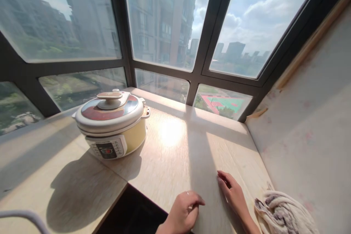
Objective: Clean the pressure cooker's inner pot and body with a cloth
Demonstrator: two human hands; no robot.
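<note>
My left hand (185,210) is low in the middle of the view, above the front edge of the pale counter (167,168). Its fingers are curled into a loose fist, and nothing shows in it. To its right, my right hand (231,190) rests at the counter, fingers slightly bent and thumb a little apart, holding nothing. A crumpled white and grey cloth (285,212) lies to the right of that hand, apart from it. Farther off to the left stands an electric cooker (112,124), cream and yellow, its lid on and its control panel facing me.
Window panes with dark frames (161,66) border the counter at the back. A papered wall (307,128) closes off the right side. A dark gap (131,212) opens below the counter's front edge. A grey curved tube or cord (24,215) enters at lower left.
</note>
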